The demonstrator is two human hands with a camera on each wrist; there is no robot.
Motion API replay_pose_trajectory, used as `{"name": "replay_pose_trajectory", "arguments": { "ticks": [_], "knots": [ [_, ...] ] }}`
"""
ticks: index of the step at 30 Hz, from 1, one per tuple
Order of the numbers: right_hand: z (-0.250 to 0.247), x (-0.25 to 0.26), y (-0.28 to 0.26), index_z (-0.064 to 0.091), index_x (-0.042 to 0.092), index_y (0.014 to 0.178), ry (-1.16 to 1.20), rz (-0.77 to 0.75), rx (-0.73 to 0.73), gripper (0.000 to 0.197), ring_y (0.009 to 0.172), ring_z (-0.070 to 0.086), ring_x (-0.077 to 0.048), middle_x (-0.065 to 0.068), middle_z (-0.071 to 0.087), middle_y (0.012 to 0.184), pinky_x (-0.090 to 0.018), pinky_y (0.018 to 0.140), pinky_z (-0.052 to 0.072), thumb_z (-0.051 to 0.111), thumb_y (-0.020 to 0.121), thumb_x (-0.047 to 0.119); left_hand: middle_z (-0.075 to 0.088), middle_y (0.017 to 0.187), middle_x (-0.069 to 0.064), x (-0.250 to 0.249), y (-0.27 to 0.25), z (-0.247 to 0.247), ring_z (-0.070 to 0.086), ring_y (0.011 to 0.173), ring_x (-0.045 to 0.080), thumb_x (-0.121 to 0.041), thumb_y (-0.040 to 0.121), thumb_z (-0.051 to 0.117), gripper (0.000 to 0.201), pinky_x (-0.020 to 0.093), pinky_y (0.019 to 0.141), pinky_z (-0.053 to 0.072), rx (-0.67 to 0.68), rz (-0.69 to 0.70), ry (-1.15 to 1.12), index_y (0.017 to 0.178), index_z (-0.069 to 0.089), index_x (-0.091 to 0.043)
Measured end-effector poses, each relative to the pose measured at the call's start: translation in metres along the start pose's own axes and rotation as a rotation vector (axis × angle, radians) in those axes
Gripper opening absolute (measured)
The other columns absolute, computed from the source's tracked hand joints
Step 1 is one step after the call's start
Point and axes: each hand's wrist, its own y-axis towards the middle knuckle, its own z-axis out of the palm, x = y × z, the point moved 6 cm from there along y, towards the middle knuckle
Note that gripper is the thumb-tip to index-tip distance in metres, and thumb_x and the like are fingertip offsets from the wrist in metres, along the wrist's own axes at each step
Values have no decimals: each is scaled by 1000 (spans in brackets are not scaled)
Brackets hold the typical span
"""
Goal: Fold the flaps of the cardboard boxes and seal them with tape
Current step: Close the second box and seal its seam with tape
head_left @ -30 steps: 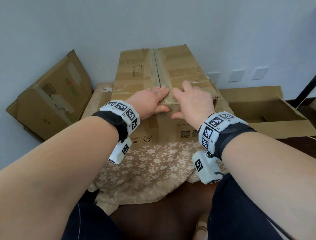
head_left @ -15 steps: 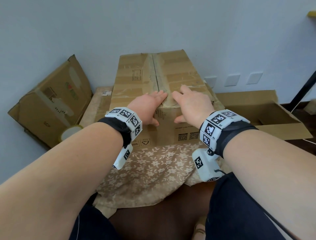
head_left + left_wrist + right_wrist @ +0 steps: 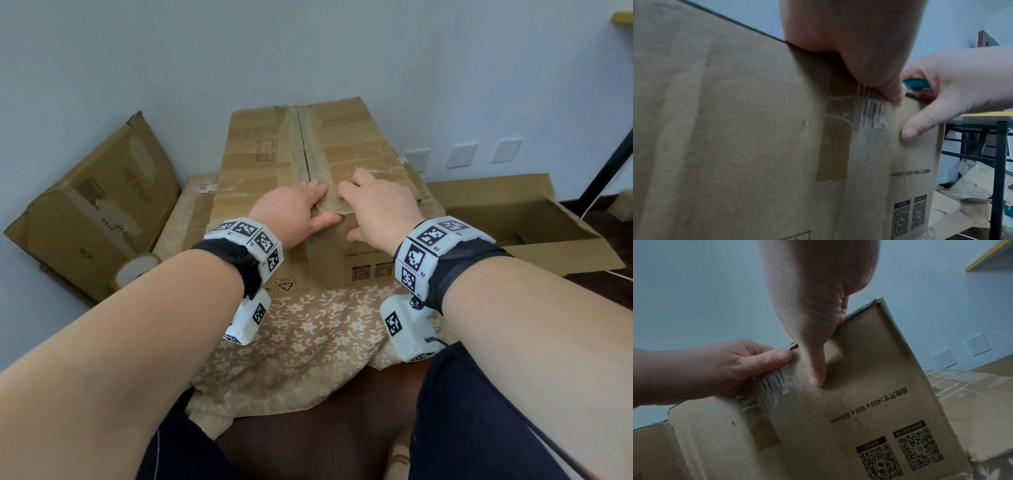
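Pressing along the near top edge of the cardboard box point(image 3: 308, 164), which stands on a flowered cloth point(image 3: 308, 342), both hands are seen from the head camera. The left hand point(image 3: 287, 219) and right hand point(image 3: 376, 205) lie with fingers extended over the centre seam, thumbs down on the front face. A tape roll point(image 3: 137, 270) sits at the left, another box point(image 3: 92, 212) leans on the wall, and an open box point(image 3: 513, 219) lies at the right.

From the left wrist, the left thumb point(image 3: 875, 73) is seen pressed onto the end of the clear tape point(image 3: 871, 110), while the right thumb point(image 3: 920, 123) rests on the cardboard beside it. Something teal shows under the right palm; what it is cannot be told.

From the right wrist, the tape point(image 3: 777, 386) is seen wrinkled where it turns over the edge. Neither hand grips anything firmly. The step would be done best if the tape end were smoothed downward from the edge, so that creases and trapped air are pushed out.
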Motion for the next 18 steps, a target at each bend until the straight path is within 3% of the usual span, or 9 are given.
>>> {"name": "replay_pose_trajectory", "arguments": {
  "ticks": [2, 5, 8, 13, 18],
  "knots": [
    [0, 1, 1, 48, 17, 119, -3, -3, -11, 57, 84, 56, -26, -6, 44, 114, -31, 58, 36, 77, 75, 40, 39, 147, 4, -1, 2, 1, 47, 126, 23, -64, 88, 40, 74, 40, 98, 44, -11, -12, 17, 146, 29, -18],
    [0, 1, 2, 48, 17, 118, 0, -4, -24, 56, 85, 56, -26, -6, 45, 112, -31, 58, 36, 76, 75, 39, 34, 151, 1, -2, 3, 4, 43, 130, 22, -64, 85, 46, 79, 40, 100, 44, -25, -31, 31, 147, 26, -20],
    [0, 0, 2, 49, 17, 116, 4, -2, -37, 55, 81, 54, -25, -6, 45, 111, -31, 58, 37, 77, 75, 39, 43, 142, -1, -6, 0, 0, 46, 124, 20, -63, 84, 51, 74, 36, 95, 42, -94, -33, 67, 142, 32, -21],
    [1, 2, 1, 49, 17, 116, 5, 3, -45, 53, 81, 53, -25, -6, 45, 111, -31, 57, 36, 76, 75, 38, 26, 154, -1, -8, -3, 1, 30, 139, 19, -60, 80, 60, 89, 37, 111, 28, -61, -56, 90, 149, 20, -20],
    [0, 3, -1, 49, 17, 117, 5, 16, -46, 51, 87, 54, -25, -6, 44, 115, -32, 59, 37, 75, 77, 36, 12, 158, 1, -3, 1, 6, 16, 145, 19, -50, 77, 70, 102, 36, 116, 15, 56, -38, 75, 152, 9, -17]
  ]
}}
